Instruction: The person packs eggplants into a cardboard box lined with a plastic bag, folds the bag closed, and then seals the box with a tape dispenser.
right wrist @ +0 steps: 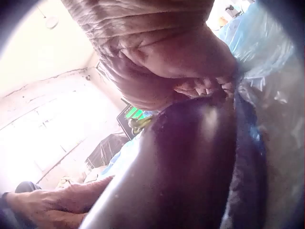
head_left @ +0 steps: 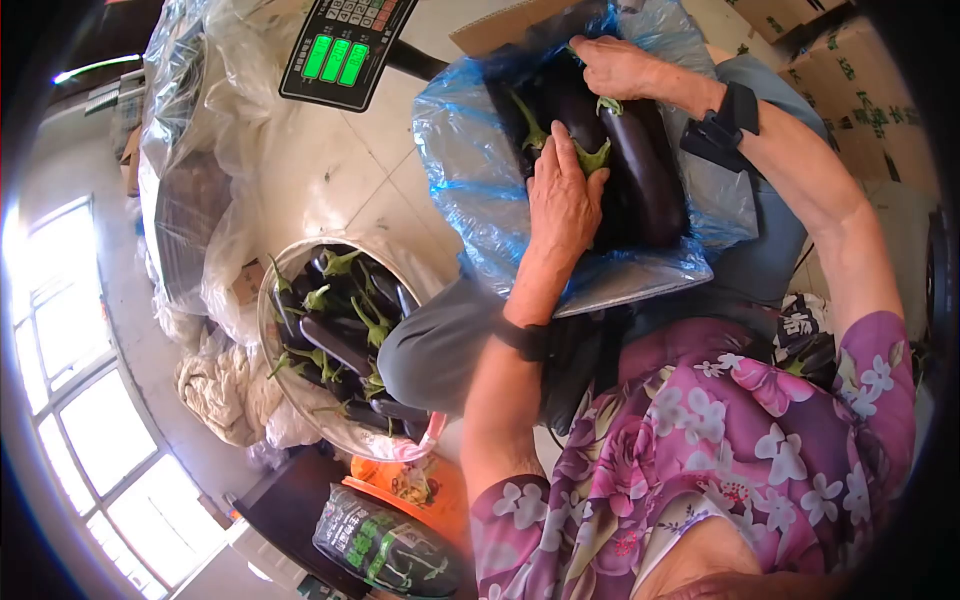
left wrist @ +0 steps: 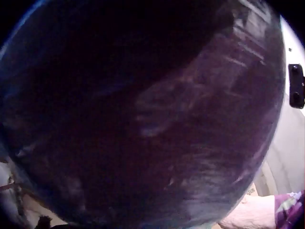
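The dark eggplants (head_left: pixel 645 175) lie in the box (head_left: pixel 510 25) lined with blue plastic (head_left: pixel 455 160), under and around both hands. The left hand (head_left: pixel 565 200) rests on them with fingers extended, beside a green cap. The right hand (head_left: pixel 620 72) is at their stem ends, its fingers bent; whether it grips one, I cannot tell. Near the knee, a round tub (head_left: pixel 268 330) holds other eggplants (head_left: pixel 335 342)

Likely produce-packing room: digital scale (head_left: pixel 345 55), cardboard boxes (head_left: pixel 862 95), 1 tub (head_left: pixel 268 335) of eggplants (head_left: pixel 336 343), tiled floor (head_left: pixel 345 150).
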